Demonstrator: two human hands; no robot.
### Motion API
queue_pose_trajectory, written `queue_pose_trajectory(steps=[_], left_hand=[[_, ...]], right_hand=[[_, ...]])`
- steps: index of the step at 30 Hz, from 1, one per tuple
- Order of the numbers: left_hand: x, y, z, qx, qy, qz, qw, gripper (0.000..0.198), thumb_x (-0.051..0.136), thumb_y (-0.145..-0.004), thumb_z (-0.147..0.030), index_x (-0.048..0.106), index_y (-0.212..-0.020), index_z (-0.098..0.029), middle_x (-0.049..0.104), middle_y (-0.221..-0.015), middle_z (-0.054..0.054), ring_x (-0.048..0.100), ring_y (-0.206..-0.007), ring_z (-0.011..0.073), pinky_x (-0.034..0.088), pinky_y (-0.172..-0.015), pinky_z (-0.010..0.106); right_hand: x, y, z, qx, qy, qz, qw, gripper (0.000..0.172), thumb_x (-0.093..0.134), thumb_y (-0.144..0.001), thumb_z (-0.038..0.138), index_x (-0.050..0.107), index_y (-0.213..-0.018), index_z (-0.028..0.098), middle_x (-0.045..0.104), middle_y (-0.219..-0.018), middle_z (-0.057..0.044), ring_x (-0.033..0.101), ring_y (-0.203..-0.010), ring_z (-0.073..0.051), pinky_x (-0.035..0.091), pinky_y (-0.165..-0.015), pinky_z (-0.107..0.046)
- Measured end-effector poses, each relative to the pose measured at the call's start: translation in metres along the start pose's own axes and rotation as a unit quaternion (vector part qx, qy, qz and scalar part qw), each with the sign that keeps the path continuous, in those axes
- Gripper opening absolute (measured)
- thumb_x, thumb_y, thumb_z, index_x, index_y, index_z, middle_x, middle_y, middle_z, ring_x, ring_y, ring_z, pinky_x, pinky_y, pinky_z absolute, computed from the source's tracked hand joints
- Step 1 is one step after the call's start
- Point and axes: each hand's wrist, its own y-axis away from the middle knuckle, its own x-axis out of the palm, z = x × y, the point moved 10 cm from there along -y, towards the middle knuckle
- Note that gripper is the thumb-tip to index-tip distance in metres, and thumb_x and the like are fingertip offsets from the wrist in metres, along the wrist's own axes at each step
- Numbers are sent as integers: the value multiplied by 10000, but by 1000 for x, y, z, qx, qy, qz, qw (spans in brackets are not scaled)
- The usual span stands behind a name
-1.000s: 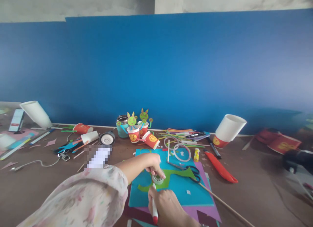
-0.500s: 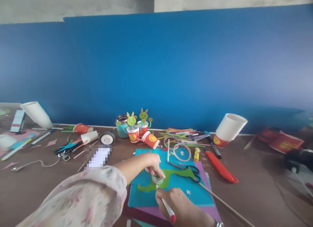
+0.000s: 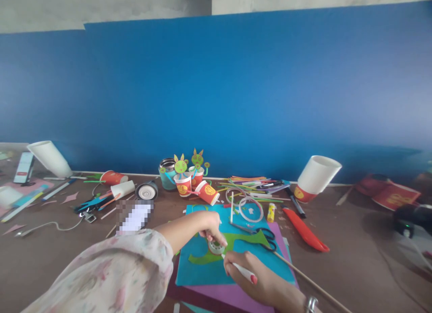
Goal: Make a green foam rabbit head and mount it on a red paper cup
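Observation:
My left hand (image 3: pixel 212 226) reaches in from the left, fingers bent, and presses a small roll of tape (image 3: pixel 216 249) flat onto a green paper piece (image 3: pixel 200 260). In my right hand (image 3: pixel 249 270) is a white marker with a red end (image 3: pixel 245 273); its tip meets the right lower edge of the roll. Beneath the green piece lies a blue sheet (image 3: pixel 199 277) over a purple one (image 3: pixel 222 295). Black-handled scissors (image 3: pixel 268 234) lie partly under the green piece's right end. Any line drawn around the roll is too small to make out.
Paper cups with green animal faces (image 3: pixel 182 185) and a tipped cup (image 3: pixel 207 192) stand behind the sheets. Straws and pens (image 3: pixel 256 185), clear ring-shaped tubing (image 3: pixel 251 209), a yellow glue stick (image 3: pixel 271 212) and a red knife-like tool (image 3: pixel 305 230) lie to the right. A wooden stick (image 3: pixel 310 281) runs toward the front.
My right hand and the marker have shifted right and slightly up, from below the tape roll around to its right lower side. My left hand stays on the roll.

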Motion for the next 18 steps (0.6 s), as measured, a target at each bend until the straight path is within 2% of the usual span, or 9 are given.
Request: queue_pose_trajectory(steps=[6, 12, 18], left_hand=[[-2, 5, -2, -3, 1, -6, 1000, 431, 774, -498, -461, 495, -367, -161, 548, -441, -16, 495, -445, 97, 477, -514, 222], [-3, 11, -4, -11, -6, -12, 1000, 445, 777, -502, -450, 475, -353, -160, 507, -403, -26, 474, -416, 92, 462, -486, 220], [-3, 7, -3, -11, -10, -19, 1000, 427, 785, -475, -445, 485, -356, -164, 530, -424, -12, 501, -446, 110, 478, -507, 237]], right_hand=[[-3, -3, -12, 29, -70, 1, 997, 214, 370, -861, 253, 495, -700, 188, 464, -592, 49, 385, -541, -94, 287, -492, -198], [-7, -6, -25, 67, -125, -19, 990, 259, 355, -865, 299, 425, -638, 194, 416, -510, 53, 394, -496, -98, 334, -503, -209], [-6, -10, -35, 74, -191, -36, 978, 192, 373, -834, 274, 445, -673, 198, 406, -461, 67, 352, -443, -93, 281, -448, -206]])
